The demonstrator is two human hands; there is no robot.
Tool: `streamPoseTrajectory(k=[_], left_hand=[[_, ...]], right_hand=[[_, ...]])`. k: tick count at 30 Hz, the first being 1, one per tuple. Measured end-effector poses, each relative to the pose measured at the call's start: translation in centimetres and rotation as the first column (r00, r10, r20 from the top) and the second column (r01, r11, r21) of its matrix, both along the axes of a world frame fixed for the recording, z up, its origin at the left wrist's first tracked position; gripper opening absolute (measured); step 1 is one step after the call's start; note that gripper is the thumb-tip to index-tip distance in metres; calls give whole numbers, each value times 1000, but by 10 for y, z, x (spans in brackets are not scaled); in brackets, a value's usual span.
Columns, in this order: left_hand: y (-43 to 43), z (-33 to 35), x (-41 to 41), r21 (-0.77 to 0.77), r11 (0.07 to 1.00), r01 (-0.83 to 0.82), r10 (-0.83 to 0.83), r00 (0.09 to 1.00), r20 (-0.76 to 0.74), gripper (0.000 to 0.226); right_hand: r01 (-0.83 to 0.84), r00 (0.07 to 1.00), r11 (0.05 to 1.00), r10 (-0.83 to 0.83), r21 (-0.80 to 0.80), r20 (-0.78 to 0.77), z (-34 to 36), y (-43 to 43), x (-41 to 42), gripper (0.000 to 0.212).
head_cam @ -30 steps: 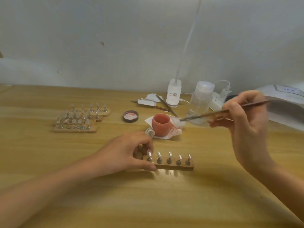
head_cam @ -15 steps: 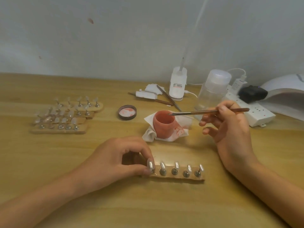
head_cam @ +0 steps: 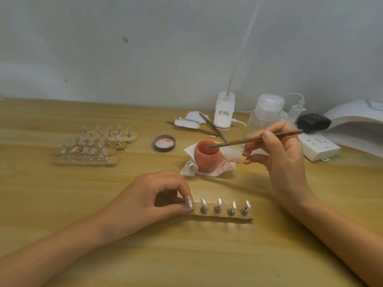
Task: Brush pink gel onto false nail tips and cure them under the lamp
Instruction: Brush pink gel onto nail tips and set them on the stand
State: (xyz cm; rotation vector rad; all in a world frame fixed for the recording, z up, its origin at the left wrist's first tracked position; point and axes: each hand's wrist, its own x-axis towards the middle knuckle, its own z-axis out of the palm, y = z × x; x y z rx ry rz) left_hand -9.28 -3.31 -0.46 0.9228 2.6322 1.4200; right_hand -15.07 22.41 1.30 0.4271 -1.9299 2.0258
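A wooden strip [head_cam: 226,216] carrying several clear nail tips [head_cam: 218,201] on metal stands lies near the table's front. My left hand [head_cam: 153,195] pinches its left end between thumb and fingers. A thin brown brush [head_cam: 257,139] is gripped in my right hand [head_cam: 284,154], its tip dipped into the mouth of the pink gel pot [head_cam: 207,156]. That pot stands on a stained white tissue [head_cam: 228,162]. The white curing lamp [head_cam: 358,121] sits at the far right edge, partly cut off.
Several more wooden strips with nail tips [head_cam: 93,146] lie at the left. A pot lid [head_cam: 164,143] rests left of the pot. Behind are spare brushes [head_cam: 211,126], a white lamp base [head_cam: 224,110], a clear bottle [head_cam: 265,114], a power strip [head_cam: 319,147] and a black plug [head_cam: 313,122].
My right hand has brought the brush left and down until its tip entered the pink pot. The view has tilted down, and my left hand has stayed on the strip.
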Motion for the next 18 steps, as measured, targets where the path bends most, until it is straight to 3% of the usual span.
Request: streamPoseTrajectory(k=[7, 12, 16, 18], left_hand=[[-1, 2, 1, -233, 971, -61, -26, 936, -352, 5], [2, 10, -11, 87, 979, -184, 196, 969, -149, 11], [10, 18, -34, 353, 895, -273, 249, 962, 111, 13], [15, 17, -43, 411, 862, -297, 249, 954, 167, 14]], right_hand=[[-47, 994, 923, 81, 381, -72, 29, -4, -24, 11], [-68, 993, 903, 104, 425, -62, 18, -8, -31, 9], [-92, 992, 902, 120, 421, -40, 13, -8, -32, 8], [-106, 991, 904, 130, 415, -29, 11, -8, -32, 7]])
